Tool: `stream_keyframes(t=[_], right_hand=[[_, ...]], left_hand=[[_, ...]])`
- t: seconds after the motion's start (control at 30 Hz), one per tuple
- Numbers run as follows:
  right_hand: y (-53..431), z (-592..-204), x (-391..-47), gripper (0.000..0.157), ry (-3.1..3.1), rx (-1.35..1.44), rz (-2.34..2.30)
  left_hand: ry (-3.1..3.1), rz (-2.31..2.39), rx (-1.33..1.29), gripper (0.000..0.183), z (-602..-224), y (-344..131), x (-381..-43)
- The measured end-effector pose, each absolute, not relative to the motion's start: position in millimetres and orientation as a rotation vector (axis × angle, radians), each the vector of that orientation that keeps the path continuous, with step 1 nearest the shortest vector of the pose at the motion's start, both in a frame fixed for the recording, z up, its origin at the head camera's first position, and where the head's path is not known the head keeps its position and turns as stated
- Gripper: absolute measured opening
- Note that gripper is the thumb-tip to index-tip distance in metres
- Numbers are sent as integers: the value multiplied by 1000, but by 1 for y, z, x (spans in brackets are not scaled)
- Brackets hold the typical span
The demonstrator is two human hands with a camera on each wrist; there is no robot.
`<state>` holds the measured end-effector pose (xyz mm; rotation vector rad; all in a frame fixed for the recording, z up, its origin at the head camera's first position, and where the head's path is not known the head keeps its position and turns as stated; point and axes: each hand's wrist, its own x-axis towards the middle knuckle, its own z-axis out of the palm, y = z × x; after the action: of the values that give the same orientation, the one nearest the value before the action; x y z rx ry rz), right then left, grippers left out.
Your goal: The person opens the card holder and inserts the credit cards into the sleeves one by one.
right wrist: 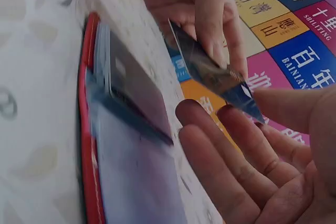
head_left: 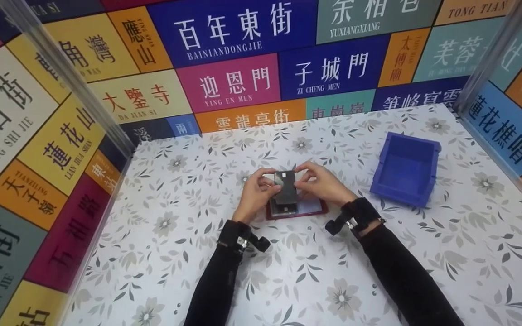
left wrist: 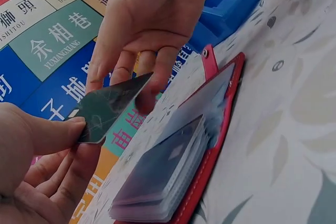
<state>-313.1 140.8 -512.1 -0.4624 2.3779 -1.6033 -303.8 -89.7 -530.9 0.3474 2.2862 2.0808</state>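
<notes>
A dark bank card with a small metallic chip is held up over an open red card holder. My left hand pinches its left side, thumb on the face, as the left wrist view shows the card between thumb and fingers. At the opposite edge, my right hand grips the card with thumb and fingertips. Clear plastic sleeves are stacked inside the holder, with another dark chip card in the top one. The holder's snap strap sticks out on its right.
A blue plastic bin stands to the right on the flower-patterned tabletop. Walls of colourful street-name panels border the table at the back and both sides. Black wrist straps circle both wrists.
</notes>
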Motion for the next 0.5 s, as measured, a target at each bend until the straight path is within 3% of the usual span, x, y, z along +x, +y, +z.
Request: stream_keyframes(t=[0.23, 0.5], right_hand=[[183, -518, -323, 77, 2681, -622, -960], [195, -528, -327, 83, 2689, -693, -868]], left_hand=[[2371, 2053, 264, 43, -534, -94, -307], [2417, 1907, 182, 39, -538, -91, -305]])
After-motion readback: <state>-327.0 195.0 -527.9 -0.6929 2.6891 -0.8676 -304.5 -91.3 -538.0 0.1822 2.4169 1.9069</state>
